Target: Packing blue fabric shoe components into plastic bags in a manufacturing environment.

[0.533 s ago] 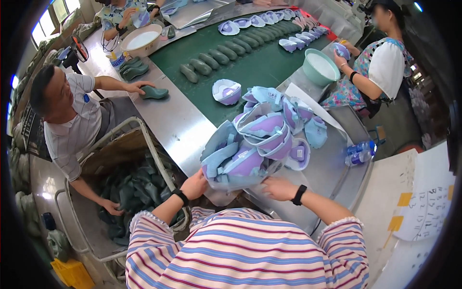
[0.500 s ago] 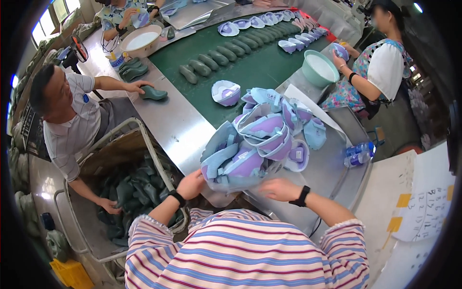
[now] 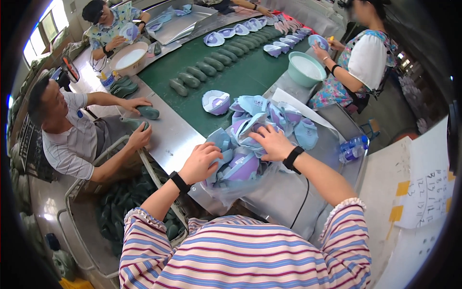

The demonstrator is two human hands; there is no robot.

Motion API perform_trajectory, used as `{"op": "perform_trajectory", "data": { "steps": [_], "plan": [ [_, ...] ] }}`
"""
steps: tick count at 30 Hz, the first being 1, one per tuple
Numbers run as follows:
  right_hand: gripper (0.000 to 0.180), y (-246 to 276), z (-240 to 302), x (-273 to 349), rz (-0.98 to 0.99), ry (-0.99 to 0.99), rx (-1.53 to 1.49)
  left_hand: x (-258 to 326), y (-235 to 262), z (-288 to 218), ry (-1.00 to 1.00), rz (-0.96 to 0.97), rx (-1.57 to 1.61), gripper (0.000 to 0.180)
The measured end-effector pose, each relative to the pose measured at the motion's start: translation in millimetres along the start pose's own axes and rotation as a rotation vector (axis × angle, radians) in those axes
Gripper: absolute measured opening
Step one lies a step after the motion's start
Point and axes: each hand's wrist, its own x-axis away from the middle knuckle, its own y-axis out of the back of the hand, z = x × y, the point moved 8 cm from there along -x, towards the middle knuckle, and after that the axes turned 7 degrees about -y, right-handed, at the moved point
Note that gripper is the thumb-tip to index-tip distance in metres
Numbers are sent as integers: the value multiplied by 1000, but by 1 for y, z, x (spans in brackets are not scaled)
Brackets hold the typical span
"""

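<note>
Piled shoe uppers (image 3: 243,166) mid-frame mix pale blue with lilac. The silver-grey bench (image 3: 168,130) has a deep green middle, its shoe lasts (image 3: 196,73) duller green. At the bottom, a cream top (image 3: 240,245) bears maroon and blue stripes; both wristbands (image 3: 179,182) are black. Upper right, a mint basin (image 3: 301,80); upper left, a beige bowl (image 3: 130,70).

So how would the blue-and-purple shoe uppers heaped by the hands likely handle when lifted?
The blue-and-purple uppers probably bend yet keep some shape, since several sit as open cups. They look light for their size, being thin-walled shells. Overlapping near the right hand, they may drag neighbours along.
</note>
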Motion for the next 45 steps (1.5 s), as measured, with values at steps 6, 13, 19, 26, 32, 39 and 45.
{"op": "perform_trajectory", "data": {
  "steps": [6,13,19,26,32,39,45],
  "plan": [
    [65,-6,8,31,-382,-19,218,-12,-19,-7,23,248,3,25],
    [70,80,-100,68,-373,-124,-890,-60,5,-11,-17,178,223,55],
    [82,127,-49,100,-175,90,-1756,-95,-27,-44,257,118,1472,92],
    [78,77,-51,81,-418,-77,-1673,-111,-31,-31,308,-306,1626,59],
    [81,87,-25,88,-616,-155,-762,-83,-36,-17,471,-563,1651,55],
    [17,102,21,108,-787,174,-810,-80,3,-1,390,-592,1603,40],
    [20,95,4,117,-605,357,-1143,-71,11,9,348,-679,1500,38]
  ]
}}
